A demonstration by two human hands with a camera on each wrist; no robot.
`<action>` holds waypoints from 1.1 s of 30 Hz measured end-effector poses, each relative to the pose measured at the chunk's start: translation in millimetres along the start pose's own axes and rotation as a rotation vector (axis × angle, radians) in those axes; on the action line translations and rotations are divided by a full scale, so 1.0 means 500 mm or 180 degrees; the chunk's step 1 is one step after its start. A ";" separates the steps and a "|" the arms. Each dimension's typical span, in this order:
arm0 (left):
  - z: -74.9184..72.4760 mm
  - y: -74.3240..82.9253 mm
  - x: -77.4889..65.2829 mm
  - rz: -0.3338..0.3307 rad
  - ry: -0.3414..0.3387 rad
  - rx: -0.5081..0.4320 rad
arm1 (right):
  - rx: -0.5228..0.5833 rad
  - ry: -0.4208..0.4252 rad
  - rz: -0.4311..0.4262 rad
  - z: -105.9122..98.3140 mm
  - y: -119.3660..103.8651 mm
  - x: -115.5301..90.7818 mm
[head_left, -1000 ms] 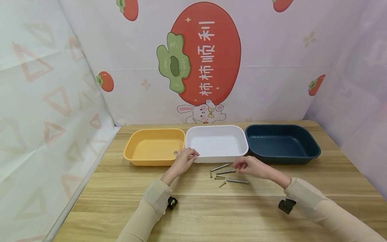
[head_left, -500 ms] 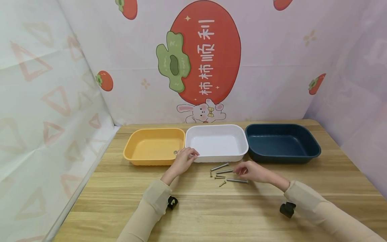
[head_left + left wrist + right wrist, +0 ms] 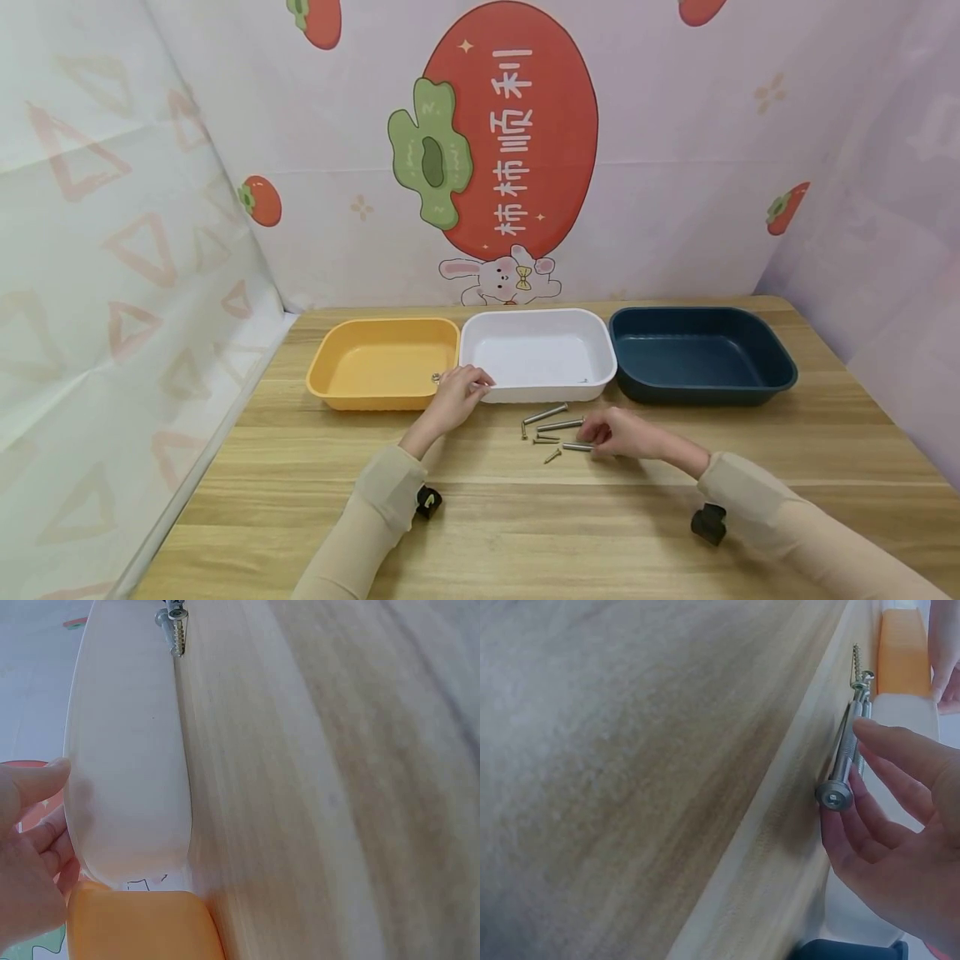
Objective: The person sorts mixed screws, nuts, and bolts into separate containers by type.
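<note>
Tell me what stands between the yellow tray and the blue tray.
The white tray: the head view shows it in a row between the yellow tray and the blue tray.

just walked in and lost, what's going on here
A person's right hand is at a silver bolt on the table, though whether it grips it is hard to tell. The left hand rests at the rim of the white tray. Other bolts and small screws lie nearby, with a yellow tray and a dark blue tray flanking the white one.
</note>
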State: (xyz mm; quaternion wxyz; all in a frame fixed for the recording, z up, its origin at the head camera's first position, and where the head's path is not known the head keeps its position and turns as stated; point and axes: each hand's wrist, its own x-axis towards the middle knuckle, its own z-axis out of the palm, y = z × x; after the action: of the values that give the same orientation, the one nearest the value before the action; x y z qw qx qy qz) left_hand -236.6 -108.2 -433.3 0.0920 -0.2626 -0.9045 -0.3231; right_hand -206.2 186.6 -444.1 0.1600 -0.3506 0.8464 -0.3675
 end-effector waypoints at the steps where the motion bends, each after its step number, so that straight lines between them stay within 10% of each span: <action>1: 0.000 0.000 0.000 0.0004 0.0001 0.0000 | -0.0008 -0.0007 -0.0023 0.001 0.001 0.001; 33: 0.004 -0.005 0.001 -0.0023 0.0007 0.0009 | -0.0221 0.0102 -0.0174 0.022 -0.013 0.004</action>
State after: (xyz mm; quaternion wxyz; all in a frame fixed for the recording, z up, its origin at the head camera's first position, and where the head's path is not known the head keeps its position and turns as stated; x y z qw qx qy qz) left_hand -238.3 -108.4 -435.8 0.0922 -0.2589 -0.9058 -0.3226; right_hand -198.9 176.4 -447.0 0.1240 -0.3731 0.8512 -0.3478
